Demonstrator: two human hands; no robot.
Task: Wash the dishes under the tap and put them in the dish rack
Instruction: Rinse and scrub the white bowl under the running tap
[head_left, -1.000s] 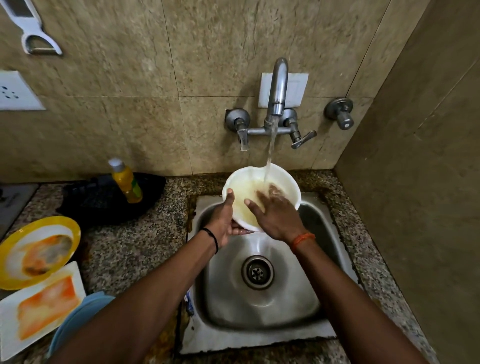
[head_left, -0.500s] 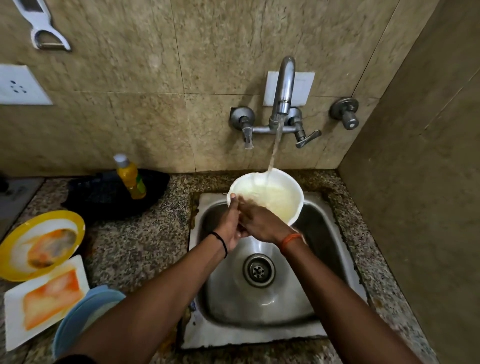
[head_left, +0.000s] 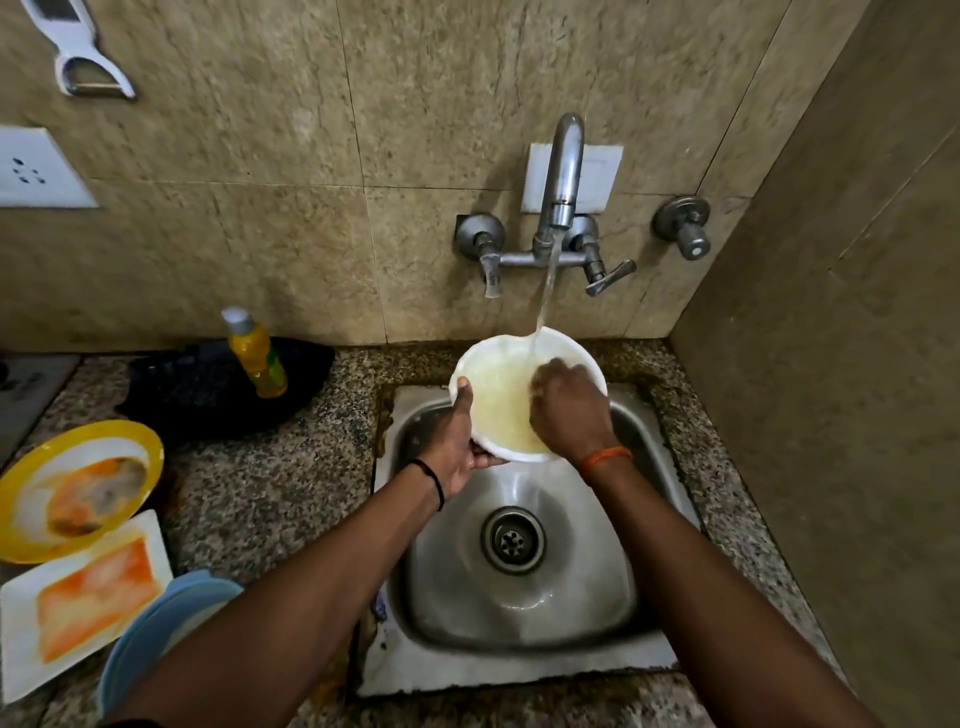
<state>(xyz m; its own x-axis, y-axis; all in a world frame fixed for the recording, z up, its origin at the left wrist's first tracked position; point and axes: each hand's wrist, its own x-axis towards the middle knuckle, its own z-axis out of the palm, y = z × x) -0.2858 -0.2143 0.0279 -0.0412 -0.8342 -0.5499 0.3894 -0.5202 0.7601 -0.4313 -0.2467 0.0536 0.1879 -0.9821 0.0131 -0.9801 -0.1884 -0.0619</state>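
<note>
Inventory, by count:
- White round plastic bowl (head_left: 498, 410): 1
- Yellow-rimmed round plate (head_left: 31, 467): 1
- White square plate smeared orange (head_left: 21, 639): 1
- Light blue round plates (head_left: 156, 629), stacked: at least 2, exact number unclear
- Yellow liquid bottle with grey cap (head_left: 257, 356): 1
- Steel sink basin (head_left: 524, 613): 1
- Steel wall tap (head_left: 558, 192): 1 spout
- White wall-hung peeler (head_left: 83, 57): 1
- White wall socket (head_left: 36, 171): 1
- Hands: 2, left hand (head_left: 457, 441) and right hand (head_left: 569, 410)

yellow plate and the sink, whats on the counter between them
In the head view, only bare speckled counter lies between the yellow plate and the sink. The black pan with the soap bottle sits further back.
</note>
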